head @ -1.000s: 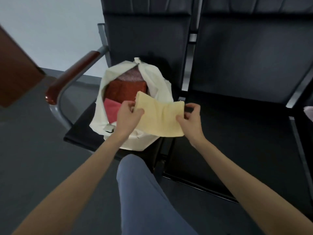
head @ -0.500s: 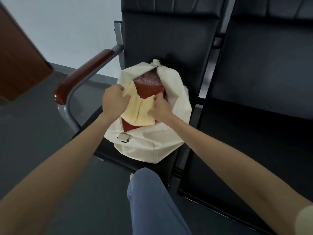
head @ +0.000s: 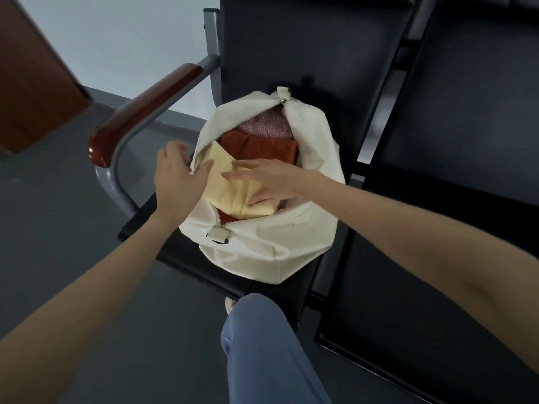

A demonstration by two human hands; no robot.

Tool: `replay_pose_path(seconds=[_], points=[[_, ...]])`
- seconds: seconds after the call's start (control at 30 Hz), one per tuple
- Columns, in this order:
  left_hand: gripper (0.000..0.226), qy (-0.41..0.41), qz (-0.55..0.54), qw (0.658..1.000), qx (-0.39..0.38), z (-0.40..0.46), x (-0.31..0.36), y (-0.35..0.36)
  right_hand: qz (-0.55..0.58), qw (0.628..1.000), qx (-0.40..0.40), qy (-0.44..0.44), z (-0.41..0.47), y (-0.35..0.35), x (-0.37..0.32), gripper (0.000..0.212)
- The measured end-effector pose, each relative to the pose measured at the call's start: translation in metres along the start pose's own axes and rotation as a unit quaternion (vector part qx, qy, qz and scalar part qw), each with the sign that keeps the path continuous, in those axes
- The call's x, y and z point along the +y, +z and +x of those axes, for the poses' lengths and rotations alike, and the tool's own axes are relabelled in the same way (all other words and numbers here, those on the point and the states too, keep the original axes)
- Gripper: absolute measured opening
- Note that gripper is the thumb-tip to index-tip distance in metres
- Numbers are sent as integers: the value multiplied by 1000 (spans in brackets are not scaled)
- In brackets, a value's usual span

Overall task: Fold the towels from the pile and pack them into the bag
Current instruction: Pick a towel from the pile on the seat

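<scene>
right grip (head: pixel 271 182) flat on yellow towel (head: pixel 233 196), in bag (head: pixel 262 252)

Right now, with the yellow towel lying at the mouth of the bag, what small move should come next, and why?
Probably press the yellow towel deeper with the flat right hand. It still bulges above the bag opening, over the orange towel, while the left hand rests at the zipper edge and can hold it open.

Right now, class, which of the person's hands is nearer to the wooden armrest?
Left. The left hand is at the bag's left rim, just right of the wooden armrest. The right hand lies farther right, flat on the yellow towel.
</scene>
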State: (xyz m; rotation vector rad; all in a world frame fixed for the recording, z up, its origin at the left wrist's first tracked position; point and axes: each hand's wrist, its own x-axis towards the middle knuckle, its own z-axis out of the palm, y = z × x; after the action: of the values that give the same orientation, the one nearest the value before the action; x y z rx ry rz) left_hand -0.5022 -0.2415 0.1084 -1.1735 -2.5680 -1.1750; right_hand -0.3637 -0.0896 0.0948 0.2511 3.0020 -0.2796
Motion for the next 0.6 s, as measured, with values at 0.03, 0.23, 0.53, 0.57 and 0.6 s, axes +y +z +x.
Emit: replay_pose_path(seconds=[0.03,0.23,0.53,0.57,0.6], points=[[45,-37,3,999,-4,2,-1,1,-13,1000,-10,-9,1,-1,1,77],[42,-82,2,996,-39,24,-1,3,-76,995,-56,-36,12,-4,6,84],[34,75,142,984,-79,38,15,-16,-89,994,-68,-14,19,-11,-10,76],[35,73,138,985,-75,40,14,-17,-81,994,-66,-20,21,-10,-17,74],[35,73,131,986,-72,43,13,-17,-79,994,-69,-32,22,-9,-25,69]])
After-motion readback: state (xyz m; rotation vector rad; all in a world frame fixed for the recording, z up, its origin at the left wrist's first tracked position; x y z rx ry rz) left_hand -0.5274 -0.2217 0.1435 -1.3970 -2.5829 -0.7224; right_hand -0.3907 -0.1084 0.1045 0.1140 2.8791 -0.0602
